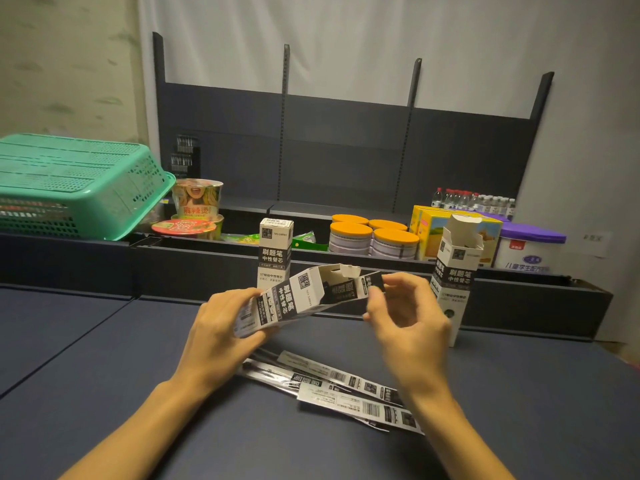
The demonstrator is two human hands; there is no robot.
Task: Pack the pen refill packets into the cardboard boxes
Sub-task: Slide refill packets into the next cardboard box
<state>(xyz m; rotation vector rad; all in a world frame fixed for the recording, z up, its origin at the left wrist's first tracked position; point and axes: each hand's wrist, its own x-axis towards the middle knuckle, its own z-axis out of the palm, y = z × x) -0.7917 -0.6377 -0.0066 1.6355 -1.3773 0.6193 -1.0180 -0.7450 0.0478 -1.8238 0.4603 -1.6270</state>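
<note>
My left hand (221,327) grips the lower end of a black-and-white cardboard box (294,299), held tilted above the table with its open mouth pointing right. My right hand (405,317) pinches the end of a pen refill packet (367,285) that sticks out of that mouth. Several more refill packets (349,386) lie loose on the dark table under my hands. A closed box (275,251) stands upright behind. An open-topped box (455,271) stands upright at the right.
A green plastic basket (79,188) lies upside down at the far left. Instant noodle cups (197,209), orange-lidded tins (374,237), yellow cartons (429,230), a purple-lidded tub (530,251) and water bottles (474,199) fill the shelf trough behind the dark table (104,358).
</note>
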